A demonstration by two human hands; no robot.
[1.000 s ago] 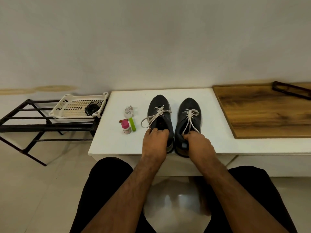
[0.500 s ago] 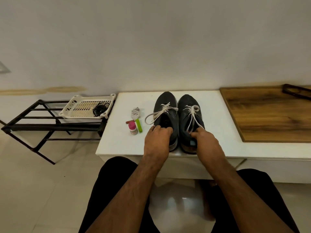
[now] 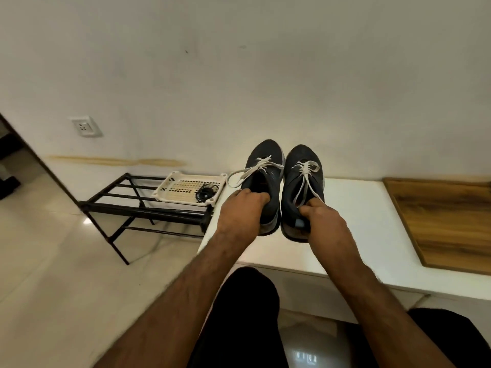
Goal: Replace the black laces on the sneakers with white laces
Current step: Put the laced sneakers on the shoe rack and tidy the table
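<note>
- left hand (image 3: 240,212) grips left sneaker (image 3: 263,181) at heel collar; right hand (image 3: 322,221) grips right sneaker (image 3: 303,187) likewise
- both lifted over white desk (image 3: 353,208)
- light, soft uppers; collar is firmest hold
- white laces (image 3: 305,168) in, floppy
- far left: basket (image 3: 186,188) holding black laces (image 3: 204,193)

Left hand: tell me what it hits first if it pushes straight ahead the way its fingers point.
The left hand already grips the left sneaker; beyond it probably the wall, though depth is unclear.

White bench top (image 3: 350,208) bearing a wooden board (image 3: 446,221) at its right end. Beside it, black metal rack (image 3: 127,205) on tiled floor (image 3: 53,274), carrying 1 white perforated basket (image 3: 183,188) with black laces (image 3: 204,193).
</note>
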